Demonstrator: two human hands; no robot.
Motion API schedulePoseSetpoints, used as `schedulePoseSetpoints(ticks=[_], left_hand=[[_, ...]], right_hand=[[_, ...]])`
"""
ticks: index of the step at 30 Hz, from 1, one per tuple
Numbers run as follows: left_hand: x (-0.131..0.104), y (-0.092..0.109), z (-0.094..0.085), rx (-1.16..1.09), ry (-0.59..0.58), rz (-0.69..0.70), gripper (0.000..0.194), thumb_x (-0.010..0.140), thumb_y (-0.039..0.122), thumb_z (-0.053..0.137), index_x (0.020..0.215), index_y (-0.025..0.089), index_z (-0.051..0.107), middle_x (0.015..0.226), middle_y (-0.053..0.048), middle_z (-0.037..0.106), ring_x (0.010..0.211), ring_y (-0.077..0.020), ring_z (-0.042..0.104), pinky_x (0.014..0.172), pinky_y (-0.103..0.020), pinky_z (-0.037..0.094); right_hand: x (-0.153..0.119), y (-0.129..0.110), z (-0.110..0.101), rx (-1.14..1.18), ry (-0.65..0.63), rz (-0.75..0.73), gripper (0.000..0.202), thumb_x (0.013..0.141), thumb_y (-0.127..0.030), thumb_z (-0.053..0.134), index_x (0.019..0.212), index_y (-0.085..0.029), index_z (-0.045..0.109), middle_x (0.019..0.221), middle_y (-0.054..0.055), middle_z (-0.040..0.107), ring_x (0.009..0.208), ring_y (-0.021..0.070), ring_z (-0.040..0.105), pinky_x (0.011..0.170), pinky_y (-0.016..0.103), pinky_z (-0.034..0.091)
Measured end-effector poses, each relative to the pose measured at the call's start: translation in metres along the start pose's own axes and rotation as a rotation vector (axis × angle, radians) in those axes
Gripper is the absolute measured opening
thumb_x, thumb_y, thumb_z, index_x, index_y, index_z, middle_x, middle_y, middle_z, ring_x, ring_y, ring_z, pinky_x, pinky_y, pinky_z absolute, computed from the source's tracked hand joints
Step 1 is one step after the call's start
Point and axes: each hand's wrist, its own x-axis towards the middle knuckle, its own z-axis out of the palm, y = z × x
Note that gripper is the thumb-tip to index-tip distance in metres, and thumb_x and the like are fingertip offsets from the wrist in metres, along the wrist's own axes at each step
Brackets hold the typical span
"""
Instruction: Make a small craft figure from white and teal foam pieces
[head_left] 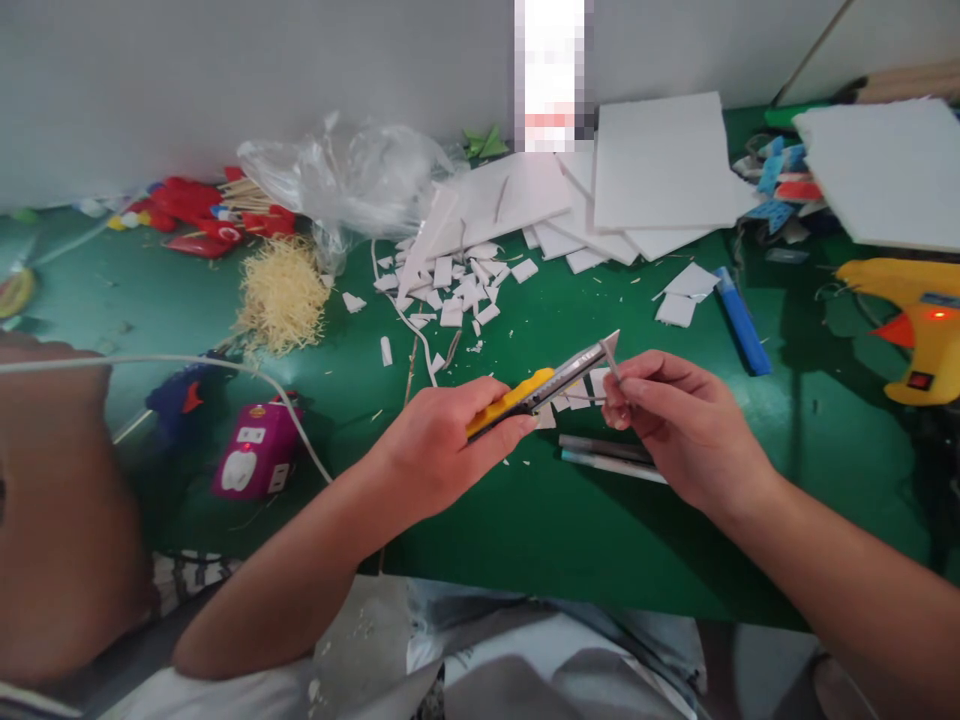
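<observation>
My left hand point(450, 440) is wrapped round the yellow handle of a utility knife point(536, 395), its blade out and pointing up to the right. The blade tip meets a small thin grey-white piece point(611, 358) pinched between the thumb and fingers of my right hand point(667, 415). Below the knife, a few small white pieces point(576, 395) lie on the green table point(495, 530). Two pens point(611, 460) rest just under my right hand.
White foam sheets point(660, 165) and scraps point(465, 290) lie at the back. Right are a blue marker point(742, 322) and a yellow glue gun point(911, 320). Left are straw point(283, 298), a purple power adapter point(255, 450), its white cable point(292, 405) and another person's arm point(67, 510).
</observation>
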Motion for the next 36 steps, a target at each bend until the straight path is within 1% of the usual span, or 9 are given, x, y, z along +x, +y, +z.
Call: schedulePoseSetpoints(ticks=[7,11,16,21,23,26,29,32,36], left_hand=[[0.000,-0.001,0.002,-0.029,0.017,0.020,0.027,0.089,0.042,0.056,0.075,0.020,0.056,0.057,0.006,0.054,0.050,-0.0079,0.042,0.051,-0.022,0.033],[0.001,-0.004,0.004,-0.119,-0.033,-0.012,0.028,0.090,0.045,0.057,0.077,0.020,0.057,0.060,0.005,0.057,0.051,-0.0082,0.046,0.049,-0.021,0.035],[0.001,-0.003,0.004,-0.181,-0.060,-0.028,0.028,0.091,0.044,0.056,0.078,0.020,0.056,0.062,0.004,0.059,0.050,-0.0079,0.048,0.047,-0.020,0.036],[0.001,-0.002,0.003,-0.171,-0.024,-0.044,0.028,0.090,0.045,0.055,0.078,0.020,0.057,0.061,0.004,0.059,0.050,-0.0083,0.048,0.047,-0.020,0.036],[0.001,-0.002,0.003,-0.164,-0.013,-0.040,0.028,0.089,0.045,0.055,0.078,0.020,0.057,0.061,0.004,0.059,0.051,-0.0085,0.048,0.048,-0.020,0.036],[0.000,-0.001,0.003,-0.144,-0.017,-0.023,0.027,0.088,0.045,0.056,0.079,0.020,0.057,0.061,0.004,0.058,0.051,-0.0085,0.047,0.048,-0.020,0.035],[-0.001,0.002,0.002,-0.128,-0.033,-0.002,0.025,0.088,0.044,0.056,0.081,0.020,0.058,0.061,0.005,0.056,0.052,-0.0084,0.045,0.049,-0.020,0.034],[-0.003,0.006,0.002,-0.085,-0.033,0.035,0.024,0.087,0.042,0.056,0.081,0.019,0.059,0.060,0.006,0.052,0.051,-0.0075,0.042,0.050,-0.020,0.033],[-0.005,0.005,0.005,-0.036,-0.072,0.061,0.024,0.089,0.041,0.055,0.085,0.018,0.061,0.060,0.007,0.050,0.051,-0.0071,0.039,0.051,-0.020,0.032]], right_hand=[[-0.001,0.000,0.003,0.015,-0.006,0.012,0.019,0.065,-0.031,0.087,0.070,-0.023,0.071,0.059,-0.004,0.067,0.048,0.0090,0.058,0.046,0.023,0.048],[-0.003,0.000,0.002,-0.004,-0.021,0.008,0.020,0.071,-0.035,0.085,0.078,-0.023,0.070,0.061,-0.003,0.070,0.045,0.0102,0.059,0.045,0.024,0.049],[-0.006,0.003,0.000,-0.074,0.067,-0.129,0.009,0.079,-0.029,0.077,0.081,-0.023,0.070,0.079,-0.001,0.077,0.049,0.0088,0.062,0.051,0.026,0.055],[-0.007,0.006,-0.001,-0.178,0.152,-0.261,0.005,0.077,-0.022,0.072,0.075,-0.024,0.068,0.095,-0.001,0.076,0.054,0.0080,0.059,0.057,0.028,0.055],[-0.008,0.006,-0.002,-0.248,0.158,-0.295,0.007,0.076,-0.021,0.070,0.071,-0.024,0.067,0.093,0.000,0.075,0.064,0.0110,0.063,0.062,0.029,0.055],[-0.009,0.005,-0.005,-0.375,0.151,-0.341,0.011,0.078,-0.021,0.066,0.068,-0.025,0.066,0.091,0.002,0.074,0.089,0.0184,0.069,0.080,0.035,0.055],[-0.010,0.005,-0.006,-0.399,0.139,-0.369,0.014,0.082,-0.023,0.064,0.068,-0.026,0.066,0.092,0.003,0.074,0.095,0.0203,0.068,0.087,0.038,0.054],[-0.009,0.008,-0.006,-0.305,0.191,-0.406,0.008,0.086,-0.033,0.067,0.083,-0.029,0.072,0.102,0.004,0.076,0.102,0.0222,0.069,0.092,0.040,0.054],[-0.008,0.009,-0.007,-0.225,0.163,-0.433,0.035,0.086,-0.055,0.071,0.111,-0.031,0.074,0.125,0.004,0.075,0.121,0.0249,0.066,0.107,0.046,0.050]])
